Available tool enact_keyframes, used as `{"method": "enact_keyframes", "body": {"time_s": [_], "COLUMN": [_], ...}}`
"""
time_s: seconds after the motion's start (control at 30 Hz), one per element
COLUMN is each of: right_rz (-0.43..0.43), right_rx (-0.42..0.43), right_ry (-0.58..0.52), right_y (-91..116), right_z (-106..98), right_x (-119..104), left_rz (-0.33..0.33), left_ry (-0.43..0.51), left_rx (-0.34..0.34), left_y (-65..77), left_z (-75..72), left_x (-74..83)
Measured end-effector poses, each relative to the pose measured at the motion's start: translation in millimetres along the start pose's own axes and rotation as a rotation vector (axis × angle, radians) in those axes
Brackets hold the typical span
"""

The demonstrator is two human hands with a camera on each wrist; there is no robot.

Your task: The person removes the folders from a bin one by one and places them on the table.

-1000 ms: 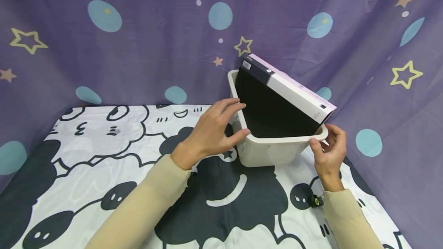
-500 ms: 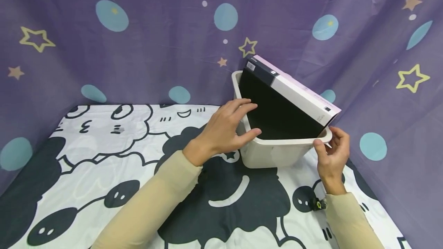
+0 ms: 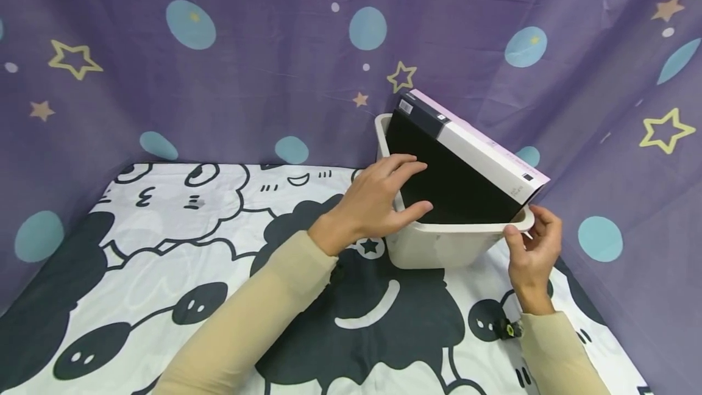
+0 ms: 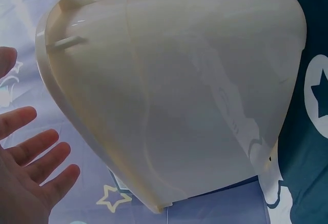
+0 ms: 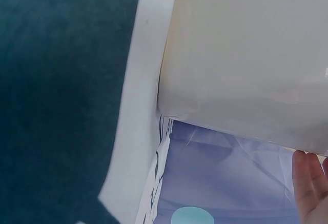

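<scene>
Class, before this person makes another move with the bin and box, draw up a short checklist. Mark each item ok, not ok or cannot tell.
1. Bin standing on the patterned cloth: ok.
2. Right grip on the bin: ok, at the near right corner of the rim.
3. Left grip curled round the bin: not ok, its fingers are spread by the left side.
4. Box wholly below the rim: not ok, it leans and sticks out above.
5. Nothing beneath the box: cannot tell, hidden.

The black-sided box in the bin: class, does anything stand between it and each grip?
Yes for the right grip: the corner of the bin, which it pinches, lies between it and the black-sided box. Nothing visible blocks the left grip, whose fingertips overlap the box in the head view.
</scene>
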State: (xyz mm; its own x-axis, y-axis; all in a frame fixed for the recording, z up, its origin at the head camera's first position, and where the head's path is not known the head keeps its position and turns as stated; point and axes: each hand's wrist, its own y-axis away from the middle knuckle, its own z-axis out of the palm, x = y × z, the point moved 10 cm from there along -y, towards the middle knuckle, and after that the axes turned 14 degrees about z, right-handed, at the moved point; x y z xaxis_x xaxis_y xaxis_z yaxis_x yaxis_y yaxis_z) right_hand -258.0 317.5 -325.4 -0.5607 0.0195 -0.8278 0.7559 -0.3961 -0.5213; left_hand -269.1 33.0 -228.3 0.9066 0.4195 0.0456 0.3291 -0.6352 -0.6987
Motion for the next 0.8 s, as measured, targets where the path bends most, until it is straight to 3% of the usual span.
{"method": "enact_keyframes", "body": {"time_s": [0.4, 0.6, 0.8], "right_rz": [-0.022, -0.028, -0.033], "right_rx": [-0.009, -0.001, 0.001], "right_ry": [0.053, 0.092, 0.065], "right_y": [1.9, 2.7, 2.7], "right_z": [5.3, 1.5, -0.3], "right_x": [-1.4, -1.0, 0.8], "left_rz": [-0.028, -0.108, -0.182], "left_ry": [0.014, 0.067, 0.07], "left_rx": [-0.047, -0.127, -0.185], "left_y": [-22.4, -34.3, -40.2], "left_z": [9.7, 25.8, 37.3], "left_x": [-6.8, -12.4, -18.7]}}
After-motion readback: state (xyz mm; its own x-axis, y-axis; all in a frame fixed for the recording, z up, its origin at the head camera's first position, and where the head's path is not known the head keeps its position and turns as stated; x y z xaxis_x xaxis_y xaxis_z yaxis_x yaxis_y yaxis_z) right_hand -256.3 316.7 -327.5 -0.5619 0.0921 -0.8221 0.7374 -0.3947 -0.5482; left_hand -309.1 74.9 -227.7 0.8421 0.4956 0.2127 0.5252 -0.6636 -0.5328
